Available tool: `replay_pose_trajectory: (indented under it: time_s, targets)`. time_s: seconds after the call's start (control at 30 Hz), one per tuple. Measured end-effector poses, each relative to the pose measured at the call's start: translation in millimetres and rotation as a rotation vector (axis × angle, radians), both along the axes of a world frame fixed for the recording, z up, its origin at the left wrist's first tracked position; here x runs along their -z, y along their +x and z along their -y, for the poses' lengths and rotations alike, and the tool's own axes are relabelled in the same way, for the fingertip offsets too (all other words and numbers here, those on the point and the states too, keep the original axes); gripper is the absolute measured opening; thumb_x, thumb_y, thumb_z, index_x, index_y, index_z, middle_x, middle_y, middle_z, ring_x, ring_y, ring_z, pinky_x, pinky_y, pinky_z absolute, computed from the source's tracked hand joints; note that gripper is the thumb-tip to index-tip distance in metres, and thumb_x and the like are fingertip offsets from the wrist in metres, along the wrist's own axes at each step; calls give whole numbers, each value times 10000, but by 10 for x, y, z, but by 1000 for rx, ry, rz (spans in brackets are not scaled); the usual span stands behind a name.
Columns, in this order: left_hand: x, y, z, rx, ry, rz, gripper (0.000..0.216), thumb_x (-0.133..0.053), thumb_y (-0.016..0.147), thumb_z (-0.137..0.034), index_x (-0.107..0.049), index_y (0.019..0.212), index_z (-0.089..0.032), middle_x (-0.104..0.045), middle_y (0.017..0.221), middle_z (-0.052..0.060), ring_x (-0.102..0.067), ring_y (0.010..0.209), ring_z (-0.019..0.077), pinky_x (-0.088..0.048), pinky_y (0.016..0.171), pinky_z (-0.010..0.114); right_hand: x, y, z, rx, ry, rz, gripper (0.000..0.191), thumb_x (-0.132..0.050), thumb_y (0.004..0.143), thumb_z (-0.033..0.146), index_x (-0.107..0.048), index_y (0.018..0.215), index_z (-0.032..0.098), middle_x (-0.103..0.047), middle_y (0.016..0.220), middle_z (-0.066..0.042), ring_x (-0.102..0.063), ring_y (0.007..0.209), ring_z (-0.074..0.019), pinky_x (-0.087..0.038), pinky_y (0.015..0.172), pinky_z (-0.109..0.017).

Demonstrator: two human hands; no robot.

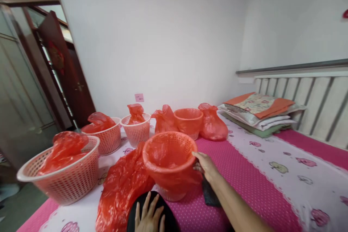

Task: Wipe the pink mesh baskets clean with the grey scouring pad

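Observation:
A plastic basket stands upright in front of me, with a red plastic bag lining it and folded over its rim. On the right side of that rim, my right hand is closed, thumb on top and fingers curled below. My left hand lies flat with fingers spread on a black rounded surface, which looks like my knee. Left of the basket a crumpled red plastic bag is spread over the bed, close to my left hand. A dark flat item lies under my right wrist.
Pale pink baskets with red bags inside stand at the left: a large oval one, another behind it and a round one. Near the wall are a lined basket and bulging red bags. Folded bedding lies right.

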State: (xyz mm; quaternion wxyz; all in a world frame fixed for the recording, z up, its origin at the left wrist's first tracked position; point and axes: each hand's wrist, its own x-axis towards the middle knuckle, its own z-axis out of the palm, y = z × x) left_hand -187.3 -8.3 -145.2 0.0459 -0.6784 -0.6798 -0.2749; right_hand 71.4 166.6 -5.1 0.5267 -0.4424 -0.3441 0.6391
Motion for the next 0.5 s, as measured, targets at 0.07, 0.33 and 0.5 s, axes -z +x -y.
replay_pose_trajectory:
  time_s: [0.07, 0.33, 0.5]
  targets:
    - [-153, 15, -6, 41, 1, 220, 388, -676, 907, -258, -857, 1188, -454, -778, 1456, 33, -640, 1451, 420, -361, 1270, 768, 26, 68, -48, 24, -9, -34, 126, -832, 820, 252, -735, 852, 176, -754, 654, -16, -649, 468, -132, -522, 450, -202]
    - [-979, 193, -635, -201, 87, 1534, 189, -748, 859, -95, -796, 1001, -210, -837, 1144, 99, -736, 1199, 267, -524, 1103, 355, 177, 417, -100, 106, -50, -158, 168, -857, 751, 248, -716, 830, 205, -805, 734, -48, -726, 564, -187, -585, 532, -263]
    - [-1212, 119, -1085, -201, -95, 1808, 268, -629, 1038, -240, -723, 803, -153, -762, 776, 70, -686, 631, 159, -511, 589, 254, 362, 515, -64, 103, -40, -206, 197, -859, 729, 276, -735, 873, 224, -834, 816, -61, -777, 659, -227, -635, 604, -307]
